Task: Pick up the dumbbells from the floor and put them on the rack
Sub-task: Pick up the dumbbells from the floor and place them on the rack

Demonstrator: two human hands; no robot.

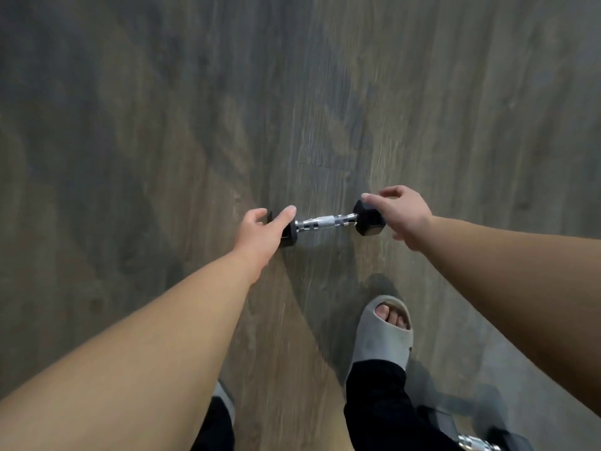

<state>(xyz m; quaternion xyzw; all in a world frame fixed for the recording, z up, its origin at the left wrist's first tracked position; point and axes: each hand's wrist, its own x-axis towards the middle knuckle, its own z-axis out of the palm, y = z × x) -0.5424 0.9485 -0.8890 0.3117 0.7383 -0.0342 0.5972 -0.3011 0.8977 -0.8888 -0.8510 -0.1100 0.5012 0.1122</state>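
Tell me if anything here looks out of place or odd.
Nothing damaged or spilled. The dumbbell lies on the wood floor, both hands at its heads. A second dumbbell lies by the right foot, also off the rack.

Hands (260,229) (401,213) over floor dumbbell (328,222)

The floor (162,125) looks like wood-grain plank, grey-brown and matt, with streaky grain running up the frame. At centre, the dumbbell (328,222) has a bright chrome-look metal handle, glossy, with a rougher knurled band in its middle; its hexagonal heads are black, matt and rubber-like. At the lower right, the slipper (383,336) is grey, smooth, matt and foam-like, above black cloth trousers (383,411). In the lower right corner a second dumbbell (478,445) shows shiny metal.
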